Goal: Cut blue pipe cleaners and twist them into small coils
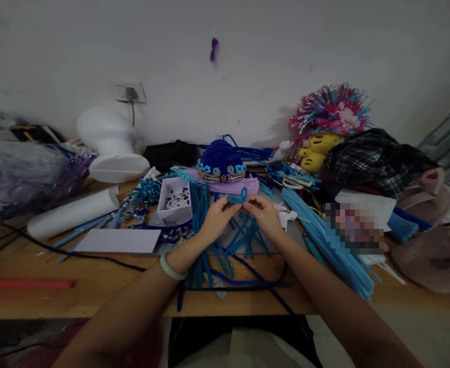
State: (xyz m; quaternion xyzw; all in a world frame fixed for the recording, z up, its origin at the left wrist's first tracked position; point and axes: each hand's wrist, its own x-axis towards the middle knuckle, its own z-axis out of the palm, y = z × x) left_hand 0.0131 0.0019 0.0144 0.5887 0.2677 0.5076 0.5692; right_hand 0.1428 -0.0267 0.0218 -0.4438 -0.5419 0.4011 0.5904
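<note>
My left hand and my right hand meet over the middle of the wooden table, both pinched on a light blue pipe cleaner bent into small loops. A pale bangle circles my left wrist. Under the hands lies a heap of blue pipe cleaners. Just beyond them sits a dark blue beaded headpiece on a lilac base.
A small white box of beads and a white card lie left of the hands. A white foam head form and a white roll stand further left. A bundle of light blue stems, plaid cloth and a yellow plush toy crowd the right. A black cable crosses the table.
</note>
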